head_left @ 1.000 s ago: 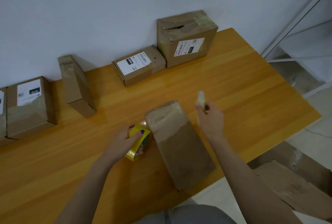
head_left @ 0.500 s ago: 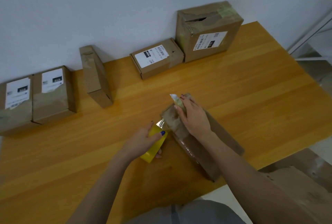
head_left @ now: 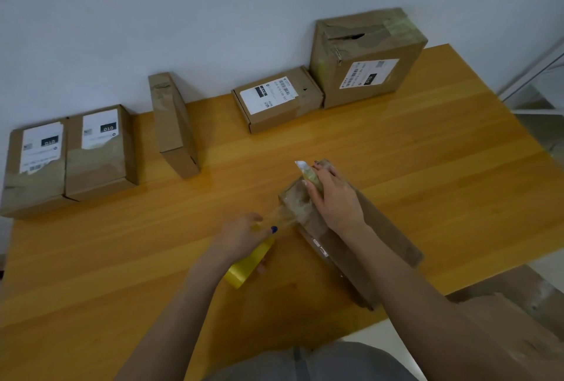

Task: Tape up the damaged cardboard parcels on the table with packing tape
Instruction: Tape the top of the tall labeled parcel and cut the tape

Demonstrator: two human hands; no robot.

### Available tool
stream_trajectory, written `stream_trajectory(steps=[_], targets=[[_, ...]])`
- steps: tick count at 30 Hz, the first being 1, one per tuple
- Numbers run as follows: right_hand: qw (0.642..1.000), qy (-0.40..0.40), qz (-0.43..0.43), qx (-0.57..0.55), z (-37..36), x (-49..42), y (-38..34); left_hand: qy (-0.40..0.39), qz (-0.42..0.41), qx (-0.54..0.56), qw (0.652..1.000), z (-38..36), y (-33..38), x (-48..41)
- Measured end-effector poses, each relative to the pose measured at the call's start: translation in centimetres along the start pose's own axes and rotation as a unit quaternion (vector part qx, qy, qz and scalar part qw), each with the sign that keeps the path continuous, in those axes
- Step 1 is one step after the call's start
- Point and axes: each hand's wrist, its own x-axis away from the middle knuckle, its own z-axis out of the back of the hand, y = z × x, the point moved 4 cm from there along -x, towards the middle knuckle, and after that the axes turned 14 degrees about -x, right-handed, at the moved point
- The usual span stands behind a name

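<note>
The parcel in hand (head_left: 387, 228) lies slantwise near the front edge of the desk (head_left: 427, 151), a long flat box. A tape strip (head_left: 283, 218) runs taut from its far end down to the yellow tape roll (head_left: 247, 267) just left of it. The right hand (head_left: 335, 200) rests on that far end, its grip seemingly pinching the strip between thumb and fingers, and the loose tip stands up beside the fingertips. The left hand (head_left: 241, 237) has its grip closed round the roll, held low over the desk.

By my reading this parcel is only begun: the strip is not yet laid down flat, nor cut from the roll.

Along the wall wait five more. The big box (head_left: 366, 66) at the right has a torn, gaping top and clearly needs tape. The small labelled box (head_left: 274, 99) touches it. A slim box (head_left: 174, 124) stands on edge, and two labelled boxes (head_left: 100, 151) sit side by side at the left. Some show wrinkled tape, whether fresh I cannot tell. Most of the job looks left to do.
</note>
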Motion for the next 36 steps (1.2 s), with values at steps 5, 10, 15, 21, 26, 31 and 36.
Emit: stream_trajectory(steps=[5, 10, 15, 21, 26, 31, 36], targets=[[1.000, -0.006, -0.004, -0.011, 0.0, -0.2, -0.6, 0.053, -0.028, 0.083, 0.995, -0.2, -1.4, 0.3], [0.999, -0.023, 0.001, -0.030, 0.1, -0.9, -1.3, 0.104, -0.022, 0.098, 0.990, -0.4, -1.1, 0.2], [0.997, -0.076, 0.025, 0.018, 1.1, 1.0, -3.1, 0.128, -0.006, 0.058, 0.990, -0.5, -1.2, -0.4], [0.960, -0.234, -0.046, 0.144, -0.5, 3.6, -4.3, 0.158, 0.011, 0.062, 0.985, -0.6, -1.1, -0.6], [0.951, -0.250, -0.071, 0.168, -1.5, 3.3, -5.8, 0.171, 0.015, 0.070, 0.983, -1.0, -1.4, -0.4], [0.929, -0.276, -0.102, 0.224, -3.1, 3.2, -6.4, 0.169, 0.009, 0.057, 0.984, -0.9, -1.2, -0.9], [0.890, -0.334, -0.110, 0.291, -4.4, 3.7, -6.3, 0.178, 0.016, 0.069, 0.981, -1.0, -1.3, -0.8]])
